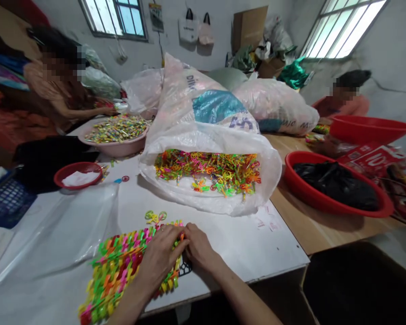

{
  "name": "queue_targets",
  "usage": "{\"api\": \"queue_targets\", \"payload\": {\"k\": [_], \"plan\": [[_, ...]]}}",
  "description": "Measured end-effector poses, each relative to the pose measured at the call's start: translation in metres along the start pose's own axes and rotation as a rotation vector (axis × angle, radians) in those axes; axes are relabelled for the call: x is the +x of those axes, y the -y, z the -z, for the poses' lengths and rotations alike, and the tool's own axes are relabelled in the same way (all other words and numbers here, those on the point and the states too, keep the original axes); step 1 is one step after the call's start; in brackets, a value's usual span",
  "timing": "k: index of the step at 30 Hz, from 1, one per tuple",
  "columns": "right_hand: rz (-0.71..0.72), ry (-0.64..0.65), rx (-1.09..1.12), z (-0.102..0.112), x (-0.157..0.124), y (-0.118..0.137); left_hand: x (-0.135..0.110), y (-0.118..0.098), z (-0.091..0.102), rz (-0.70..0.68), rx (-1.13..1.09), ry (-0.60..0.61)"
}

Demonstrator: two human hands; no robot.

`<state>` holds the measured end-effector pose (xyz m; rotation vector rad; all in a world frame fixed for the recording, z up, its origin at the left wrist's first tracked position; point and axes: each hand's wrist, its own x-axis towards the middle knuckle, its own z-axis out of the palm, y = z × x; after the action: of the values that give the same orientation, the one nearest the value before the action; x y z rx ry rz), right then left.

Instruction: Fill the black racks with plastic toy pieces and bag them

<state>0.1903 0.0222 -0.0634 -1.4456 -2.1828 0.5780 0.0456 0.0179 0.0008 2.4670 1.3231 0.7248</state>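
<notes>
**Item:** a bundle of interlinked neon plastic pieces [117, 268], pink, orange, green and yellow, lying on the table [243, 257]. Long axis runs from lower left up to upper right, its upper end under the hands. The left hand [159, 257] lies across the bundle and is the nearer; the right hand [199, 248] meets it at the bundle's upper right edge. Fingers [176, 234] of both hands close together on that edge, apparently gripping a piece; the exact hold is partly hidden.

**Adjacent:** a small cluster of loose yellow-green pieces [155, 217] just beyond the hands; a black mesh piece [185, 267] beside the right hand; a clear plastic sheet [50, 234] to the left.

**Containers:** a white sack [209, 198] with its mouth toward the hands, filled with similar pieces; a pink basin [122, 151] of small multicoloured pieces; a red bowl [66, 183] holding white material; a red basin [311, 198] holding a black bag.

**Others:** two co-workers [62, 85] [345, 101], seated across the table.
</notes>
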Motion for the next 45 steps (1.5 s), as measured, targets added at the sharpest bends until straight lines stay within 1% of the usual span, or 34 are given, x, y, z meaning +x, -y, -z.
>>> {"api": "queue_targets", "payload": {"k": [3,8,11,14,20,22,24,25,26,28,29,30,32,34,36,38,39,41,43,44,45], "plan": [[-0.009,0.057,-0.096,-0.004,0.007,-0.002,0.001,0.0,-0.003,-0.006,0.045,0.011],[0.066,0.101,-0.037,-0.003,0.008,-0.011,-0.001,0.001,-0.006,-0.001,0.054,-0.034],[0.118,0.075,0.002,0.001,0.005,-0.015,-0.002,0.0,-0.007,-0.012,0.07,-0.045],[0.136,0.039,0.041,0.002,0.004,-0.018,-0.002,0.0,-0.008,-0.04,0.116,-0.047],[0.089,0.007,0.047,0.0,0.001,-0.012,-0.004,0.008,-0.015,-0.074,0.134,-0.11],[0.105,0.047,0.067,0.008,0.001,-0.013,-0.005,0.01,-0.017,-0.089,0.137,-0.134],[0.138,0.087,0.103,0.026,0.008,-0.021,-0.006,0.011,-0.018,-0.093,0.141,-0.132],[0.126,0.077,0.099,0.037,0.015,-0.029,-0.007,0.011,-0.018,-0.086,0.143,-0.118],[0.088,0.039,0.071,0.05,0.025,-0.038,-0.007,0.01,-0.018,-0.074,0.143,-0.098],[-0.077,-0.093,-0.089,0.073,0.051,-0.059,-0.007,0.009,-0.018,-0.052,0.136,-0.061],[-0.136,-0.134,-0.19,0.082,0.065,-0.068,-0.007,0.009,-0.017,-0.049,0.129,-0.053],[-0.163,-0.129,-0.279,0.089,0.078,-0.076,-0.007,0.008,-0.017,-0.047,0.119,-0.05],[-0.185,-0.073,-0.406,0.095,0.097,-0.084,-0.005,0.007,-0.016,-0.033,0.104,-0.055],[-0.189,-0.042,-0.455,0.096,0.102,-0.084,-0.004,0.004,-0.013,-0.024,0.098,-0.061],[-0.184,-0.093,-0.488,0.095,0.093,-0.08,-0.004,0.001,-0.011,-0.031,0.095,-0.057],[-0.18,-0.147,-0.538,0.099,0.075,-0.079,-0.003,-0.001,-0.009,-0.029,0.088,-0.046],[-0.193,-0.158,-0.558,0.102,0.064,-0.079,-0.002,-0.001,-0.008,-0.024,0.085,-0.042],[-0.266,-0.164,-0.562,0.108,0.042,-0.078,-0.001,-0.002,-0.008,-0.003,0.087,-0.037],[-0.316,-0.182,-0.51,0.108,0.02,-0.07,0.0,-0.002,-0.008,0.005,0.089,-0.031],[-0.294,-0.185,-0.45,0.104,0.01,-0.062,0.0,-0.003,-0.007,0.005,0.09,-0.029],[-0.238,-0.172,-0.361,0.096,0.001,-0.053,0.0,-0.003,-0.007,0.003,0.092,-0.027]]}}
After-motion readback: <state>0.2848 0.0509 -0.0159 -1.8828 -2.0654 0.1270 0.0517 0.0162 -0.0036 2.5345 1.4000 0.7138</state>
